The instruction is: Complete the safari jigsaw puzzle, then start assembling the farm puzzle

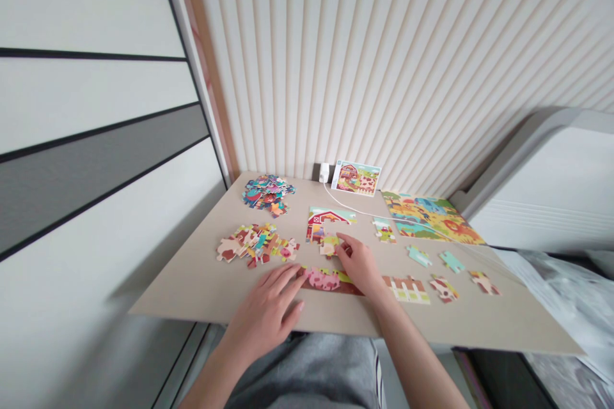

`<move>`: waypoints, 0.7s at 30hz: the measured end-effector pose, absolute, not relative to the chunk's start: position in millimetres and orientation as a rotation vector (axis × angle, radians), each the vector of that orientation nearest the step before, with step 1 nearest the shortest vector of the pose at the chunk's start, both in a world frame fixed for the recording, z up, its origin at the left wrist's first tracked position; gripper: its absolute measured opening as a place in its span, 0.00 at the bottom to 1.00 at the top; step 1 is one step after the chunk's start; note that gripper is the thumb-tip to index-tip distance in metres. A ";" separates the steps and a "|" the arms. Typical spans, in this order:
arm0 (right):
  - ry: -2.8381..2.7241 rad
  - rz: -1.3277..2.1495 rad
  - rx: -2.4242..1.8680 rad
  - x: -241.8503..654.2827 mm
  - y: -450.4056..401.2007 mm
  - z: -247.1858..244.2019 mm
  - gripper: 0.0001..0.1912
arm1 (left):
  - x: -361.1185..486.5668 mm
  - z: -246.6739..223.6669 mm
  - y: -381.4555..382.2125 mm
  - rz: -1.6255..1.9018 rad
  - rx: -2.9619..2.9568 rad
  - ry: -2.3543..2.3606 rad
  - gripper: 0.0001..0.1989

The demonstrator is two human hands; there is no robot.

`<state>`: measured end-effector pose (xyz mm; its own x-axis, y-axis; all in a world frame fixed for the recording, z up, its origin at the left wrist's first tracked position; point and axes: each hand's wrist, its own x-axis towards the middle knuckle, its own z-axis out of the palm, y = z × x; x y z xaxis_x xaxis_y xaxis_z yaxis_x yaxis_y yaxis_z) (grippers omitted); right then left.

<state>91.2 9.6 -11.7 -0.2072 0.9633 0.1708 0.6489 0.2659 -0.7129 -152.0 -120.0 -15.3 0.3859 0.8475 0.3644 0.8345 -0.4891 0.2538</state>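
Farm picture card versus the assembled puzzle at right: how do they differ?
The farm picture card is smaller than the assembled puzzle. The card stands propped at the back of the board; the puzzle lies flat. The card shows a red barn, the puzzle a yellow-green scene. Both are illustrated.

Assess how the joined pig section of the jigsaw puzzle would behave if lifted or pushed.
The pig section looks like thin printed card, so probably light, each piece stiff. Its pieces seem only interlocked, so lifted by one end it may sag or part. Lying flat on the beige board, it would likely slide without rolling.
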 end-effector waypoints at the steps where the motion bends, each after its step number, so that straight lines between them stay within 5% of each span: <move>1: -1.938 0.683 -1.448 91.3 9.1 -11.1 0.23 | -152.0 -15.4 -120.1 0.707 2.589 1.576 0.26; 21: -1.657 0.869 -1.224 95.7 15.3 -19.4 0.26 | -151.7 -15.2 -120.5 0.668 2.592 1.586 0.27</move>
